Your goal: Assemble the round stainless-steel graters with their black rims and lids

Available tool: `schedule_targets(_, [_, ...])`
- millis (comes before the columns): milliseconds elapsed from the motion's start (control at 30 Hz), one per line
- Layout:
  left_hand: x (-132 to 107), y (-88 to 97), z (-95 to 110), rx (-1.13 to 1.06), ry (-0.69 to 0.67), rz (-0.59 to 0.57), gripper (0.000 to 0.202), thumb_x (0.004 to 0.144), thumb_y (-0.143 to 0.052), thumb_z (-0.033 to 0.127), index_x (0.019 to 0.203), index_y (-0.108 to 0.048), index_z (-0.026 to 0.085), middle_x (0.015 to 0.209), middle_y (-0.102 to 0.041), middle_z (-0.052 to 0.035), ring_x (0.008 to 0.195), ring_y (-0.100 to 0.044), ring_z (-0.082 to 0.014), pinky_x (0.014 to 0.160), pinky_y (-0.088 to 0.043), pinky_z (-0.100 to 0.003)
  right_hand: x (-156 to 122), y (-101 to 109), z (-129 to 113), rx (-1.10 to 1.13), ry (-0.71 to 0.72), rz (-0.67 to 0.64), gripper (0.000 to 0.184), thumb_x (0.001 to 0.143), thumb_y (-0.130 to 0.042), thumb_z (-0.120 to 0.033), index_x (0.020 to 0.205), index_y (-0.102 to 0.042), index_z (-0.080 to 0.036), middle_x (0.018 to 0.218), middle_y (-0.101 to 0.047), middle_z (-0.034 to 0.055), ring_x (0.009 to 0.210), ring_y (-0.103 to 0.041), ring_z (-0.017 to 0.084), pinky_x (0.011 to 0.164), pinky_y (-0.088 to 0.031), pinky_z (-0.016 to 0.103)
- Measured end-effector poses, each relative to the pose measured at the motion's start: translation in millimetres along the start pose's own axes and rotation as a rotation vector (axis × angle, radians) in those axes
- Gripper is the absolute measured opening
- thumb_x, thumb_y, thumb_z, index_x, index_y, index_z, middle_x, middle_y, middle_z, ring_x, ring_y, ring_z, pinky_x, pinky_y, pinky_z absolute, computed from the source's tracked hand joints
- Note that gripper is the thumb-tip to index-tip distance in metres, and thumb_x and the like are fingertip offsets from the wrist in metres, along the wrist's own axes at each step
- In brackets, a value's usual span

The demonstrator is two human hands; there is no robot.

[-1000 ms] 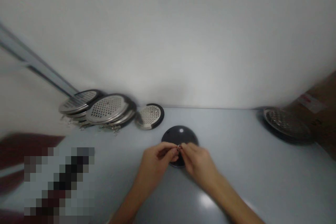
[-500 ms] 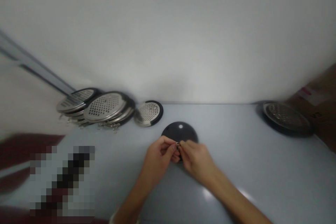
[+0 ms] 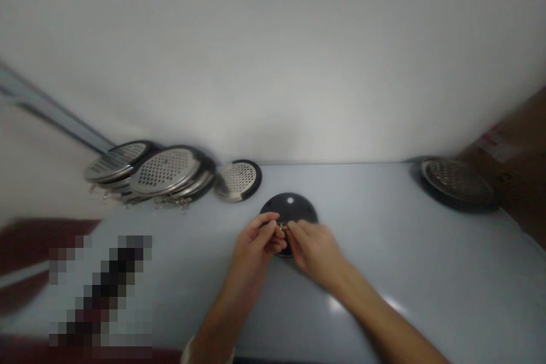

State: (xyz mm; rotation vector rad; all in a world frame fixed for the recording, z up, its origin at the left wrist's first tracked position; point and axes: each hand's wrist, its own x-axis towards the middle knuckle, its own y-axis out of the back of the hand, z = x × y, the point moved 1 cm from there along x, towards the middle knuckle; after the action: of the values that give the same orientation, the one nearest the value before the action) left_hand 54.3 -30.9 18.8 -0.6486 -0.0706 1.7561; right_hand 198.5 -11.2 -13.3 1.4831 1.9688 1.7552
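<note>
My left hand (image 3: pixel 253 244) and my right hand (image 3: pixel 319 250) meet above a round black disc (image 3: pixel 294 205) on the table. Both are closed, fingertips pinching a small shiny metal piece (image 3: pixel 281 227) between them. It looks like a little ring or hook, but blur and fingers hide its exact shape. The disc lies flat beneath the hands, its near part largely covered by them.
Stacked perforated metal discs with black edges (image 3: pixel 166 170) stand at the back left, small wire hooks (image 3: pixel 174 202) below them. Beside them lies a single perforated disc (image 3: pixel 241 179). More discs (image 3: pixel 458 182) sit back right, near a cardboard box (image 3: pixel 518 148).
The view has shifted slightly. My left fingers have loosened and spread a little around the small metal piece, while my right hand still pinches at it.
</note>
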Motion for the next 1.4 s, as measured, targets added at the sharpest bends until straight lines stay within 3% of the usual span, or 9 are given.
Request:
schedule_targets(133, [-4,11.1,7,0.047,-0.130,-0.025,0.038,0.072,-0.082,0.038,0.099,-0.067,0.016,0.079,-0.071,-0.0009,0.061,-0.064,-0.0093,0.056,-0.050,-0.018,2,4,-3,0.041,0.009,-0.053,0.025,0.102,-0.043,-0.018,0.088,-0.063,-0.018,0.072,-0.063,0.0008,0.058,-0.056,0.014,0.057,-0.034,0.029])
schedule_targets(300, [-14,22.5,13,0.515,-0.372,-0.130,0.014,0.081,-0.075,0.028,0.090,-0.073,0.018,0.081,-0.071,-0.0021,0.077,-0.067,-0.0139,0.072,-0.054,-0.022,0,4,-9,0.207,-0.002,-0.100,0.026,0.104,-0.042,-0.021,0.097,-0.067,-0.017,0.077,-0.066,0.0030,0.067,-0.062,0.014,0.061,-0.040,0.025])
schedule_targets(500, [-16,36.6,15,0.627,-0.451,-0.179,0.008,0.080,-0.074,0.026,0.082,-0.078,0.020,0.089,-0.075,-0.0061,0.086,-0.070,-0.0196,0.081,-0.058,-0.029,1,4,-12,0.417,-0.108,-0.160,0.021,0.099,-0.052,-0.023,0.113,-0.067,-0.017,0.088,-0.068,0.0047,0.073,-0.063,0.016,0.068,-0.049,0.027])
schedule_targets(600, [-17,41.6,18,0.594,-0.414,-0.199,0.006,0.078,-0.075,0.024,0.078,-0.079,0.020,0.091,-0.075,-0.0076,0.089,-0.071,-0.0212,0.083,-0.059,-0.030,5,10,-15,0.638,-0.195,-0.117,0.059,0.089,-0.067,-0.025,0.144,-0.047,-0.023,0.121,-0.063,0.0092,0.075,-0.061,0.012,0.069,-0.053,0.027])
schedule_targets(667, [-19,42.0,19,0.576,-0.373,-0.241,0.006,0.078,-0.074,0.023,0.078,-0.079,0.020,0.090,-0.075,-0.0076,0.088,-0.072,-0.0212,0.082,-0.059,-0.030,8,14,-18,0.773,-0.223,-0.114,0.066,0.087,-0.070,-0.027,0.147,-0.044,-0.026,0.131,-0.058,0.0097,0.078,-0.062,0.011,0.068,-0.053,0.026])
schedule_targets(833, [-17,38.3,14,0.540,-0.365,-0.255,0.011,0.080,-0.072,0.021,0.090,-0.078,0.020,0.093,-0.076,-0.0068,0.087,-0.074,-0.0200,0.085,-0.059,-0.031,1,12,-20,0.969,-0.426,-0.186,0.022,0.094,-0.062,-0.030,0.112,-0.070,-0.019,0.083,-0.072,0.0023,0.066,-0.066,0.014,0.059,-0.052,0.024])
schedule_targets(1000, [-5,39.6,-1,0.706,-0.493,-0.255,0.009,0.083,-0.070,0.019,0.086,-0.078,0.019,0.094,-0.074,-0.0071,0.085,-0.073,-0.0191,0.082,-0.059,-0.031,-20,5,-13,0.728,-0.380,-0.043,0.017,0.097,-0.058,-0.026,0.094,-0.074,-0.020,0.086,-0.075,0.0047,0.077,-0.069,0.018,0.070,-0.055,0.029])
schedule_targets(1267, [6,50.5,-9,1.119,-0.668,-0.360,0.014,0.092,-0.061,0.017,0.085,-0.072,0.020,0.088,-0.075,-0.0046,0.086,-0.068,-0.0187,0.082,-0.053,-0.031,-34,-6,-13,0.355,-0.042,0.075,0.028,0.097,-0.052,-0.010,0.115,-0.070,-0.024,0.094,-0.073,0.0066,0.091,-0.060,0.023,0.081,-0.055,0.041])
schedule_targets(1400, [11,56.2,-7,1.202,-0.789,-0.468,0.017,0.096,-0.055,0.018,0.086,-0.070,0.020,0.088,-0.074,-0.0034,0.088,-0.067,-0.0175,0.104,-0.047,-0.040,-37,-11,-14,0.279,0.007,0.109,0.035,0.095,-0.051,-0.006,0.120,-0.067,-0.025,0.095,-0.071,0.0058,0.101,-0.062,0.024,0.101,-0.050,0.056])
